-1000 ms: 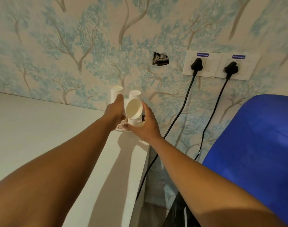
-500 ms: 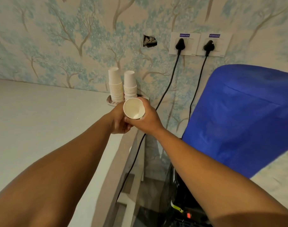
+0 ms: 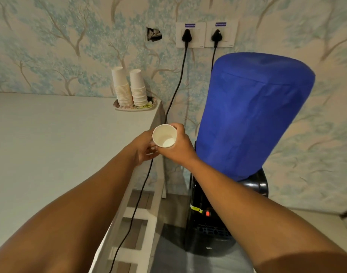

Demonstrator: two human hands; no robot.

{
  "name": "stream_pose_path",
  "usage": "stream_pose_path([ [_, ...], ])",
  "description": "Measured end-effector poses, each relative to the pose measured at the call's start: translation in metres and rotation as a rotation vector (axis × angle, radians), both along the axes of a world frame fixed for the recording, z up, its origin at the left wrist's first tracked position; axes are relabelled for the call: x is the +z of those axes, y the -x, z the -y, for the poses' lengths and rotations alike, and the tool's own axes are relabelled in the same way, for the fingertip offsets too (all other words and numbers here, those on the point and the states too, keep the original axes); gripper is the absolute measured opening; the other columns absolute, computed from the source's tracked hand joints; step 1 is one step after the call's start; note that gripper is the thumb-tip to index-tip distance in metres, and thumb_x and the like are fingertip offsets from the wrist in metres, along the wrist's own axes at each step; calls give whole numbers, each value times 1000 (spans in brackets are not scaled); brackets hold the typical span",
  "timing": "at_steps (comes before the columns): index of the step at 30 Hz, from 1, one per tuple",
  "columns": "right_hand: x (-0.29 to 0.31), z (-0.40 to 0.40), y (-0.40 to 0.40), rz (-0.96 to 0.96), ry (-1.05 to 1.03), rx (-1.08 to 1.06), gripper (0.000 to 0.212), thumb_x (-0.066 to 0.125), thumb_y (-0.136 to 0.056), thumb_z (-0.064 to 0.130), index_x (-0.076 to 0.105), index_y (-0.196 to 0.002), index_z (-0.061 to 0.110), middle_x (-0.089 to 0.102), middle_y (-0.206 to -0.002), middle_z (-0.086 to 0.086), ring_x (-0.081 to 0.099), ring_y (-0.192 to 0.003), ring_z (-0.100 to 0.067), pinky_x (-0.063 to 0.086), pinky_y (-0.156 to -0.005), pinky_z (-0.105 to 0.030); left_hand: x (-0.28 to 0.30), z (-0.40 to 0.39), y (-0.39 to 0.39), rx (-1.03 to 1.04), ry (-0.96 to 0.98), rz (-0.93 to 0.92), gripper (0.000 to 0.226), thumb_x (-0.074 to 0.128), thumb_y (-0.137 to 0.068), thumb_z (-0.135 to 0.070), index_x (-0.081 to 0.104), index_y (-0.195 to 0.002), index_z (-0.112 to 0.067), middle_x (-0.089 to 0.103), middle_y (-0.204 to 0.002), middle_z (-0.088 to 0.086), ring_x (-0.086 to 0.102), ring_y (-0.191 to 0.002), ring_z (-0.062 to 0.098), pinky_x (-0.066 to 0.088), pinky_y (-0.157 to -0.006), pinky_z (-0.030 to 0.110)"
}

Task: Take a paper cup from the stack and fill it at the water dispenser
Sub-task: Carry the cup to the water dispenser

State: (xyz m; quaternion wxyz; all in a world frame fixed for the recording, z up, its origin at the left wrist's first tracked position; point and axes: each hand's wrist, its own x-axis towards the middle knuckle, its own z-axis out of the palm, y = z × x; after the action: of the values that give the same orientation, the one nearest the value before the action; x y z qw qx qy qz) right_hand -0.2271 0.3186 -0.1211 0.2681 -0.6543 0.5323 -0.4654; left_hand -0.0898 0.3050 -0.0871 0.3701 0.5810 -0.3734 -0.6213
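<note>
Tree-patterned wallpaper fills the frame's top. At centre, your right hand grips an empty paper cup (mouth toward you). Your left hand, fingers loosely curled, touches its base.

White cup, blue cover — black dispenser

Single head-worn view, looking forward and down, close over outstretched forearms

Both arms outstretched, right hand curled closed, left hand cupped alongside
</note>
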Motion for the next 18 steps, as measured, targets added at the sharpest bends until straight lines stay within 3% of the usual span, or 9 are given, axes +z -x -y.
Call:
stream_pose_path([
  [5,-17,-31,15,11,-52,-61,84,81,-51,60,32,-116,41,56,-111,8,58,-99,-15,55,-75,-36,-19,-22,16,-8,-57,9,12,60,-91,-32,66,-88,-22,67,-57,-7,59,-71,11,53,-77,27],
  [9,-35,-62,31,45,-90,-130,89,76,-46,69,33,-119,41,54,-112,11,56,-102,-13,54,-75,-33,-40,-43,29,-75,-51,71,14,60,-93,-27,70,-99,-18,73,-72,-4,63,-81,13,53,-90,32],
  [13,-45,-85,40,68,-102,-159,85,76,-49,63,35,-120,40,53,-112,13,54,-100,-8,42,-66,-15,-52,-58,41,-26,73,81,14,61,-92,-22,74,-91,-22,74,-71,-5,63,-76,11,53,-78,28],
  [16,-57,-109,48,75,-114,-214,81,79,-54,52,33,-121,39,52,-112,12,52,-102,-7,43,-69,-16,-67,-70,53,24,137,55,21,57,-92,-12,71,-107,-16,71,-92,6,61,-80,14,50,-76,30],
  [18,-68,-125,54,81,-128,-257,80,81,-58,46,32,-122,39,51,-115,10,52,-106,-11,47,-75,-22,-79,-77,61,70,165,39,24,56,-92,-7,67,-112,-13,69,-94,7,59,-75,12,48,-71,26],
])
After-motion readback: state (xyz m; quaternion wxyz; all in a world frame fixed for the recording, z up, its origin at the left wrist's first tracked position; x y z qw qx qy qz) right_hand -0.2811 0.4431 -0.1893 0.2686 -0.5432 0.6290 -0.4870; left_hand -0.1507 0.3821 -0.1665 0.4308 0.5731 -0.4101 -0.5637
